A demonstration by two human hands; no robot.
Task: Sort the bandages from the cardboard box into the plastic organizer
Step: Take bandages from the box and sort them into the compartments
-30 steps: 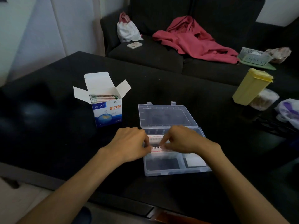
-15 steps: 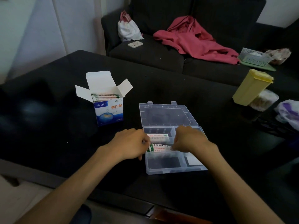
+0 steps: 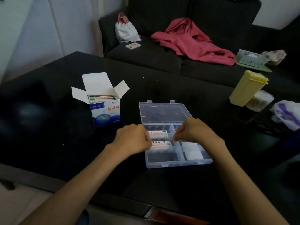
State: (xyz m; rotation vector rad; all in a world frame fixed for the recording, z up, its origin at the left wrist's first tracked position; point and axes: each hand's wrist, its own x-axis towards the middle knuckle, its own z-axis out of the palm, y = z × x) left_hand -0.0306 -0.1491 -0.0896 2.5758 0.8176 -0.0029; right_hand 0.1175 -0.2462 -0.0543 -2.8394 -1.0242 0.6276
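Clear plastic organizer [image 3: 175,163]: both grips, left hand [image 3: 133,140] and right hand [image 3: 193,132], pinch a bandage strip [image 3: 160,144]; an uneven pull might buckle it across the divider.

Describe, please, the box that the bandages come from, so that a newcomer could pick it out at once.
Start at the black table in front of the dark sofa. Left of the clear plastic organizer stands the cardboard box, upright, its white flaps open and bandage packets showing. It alone has a blue and white front with orange characters.

Open cardboard box [image 3: 105,111] (bandages [image 3: 101,98] inside) stands left of clear plastic organizer [image 3: 177,161], lid open.
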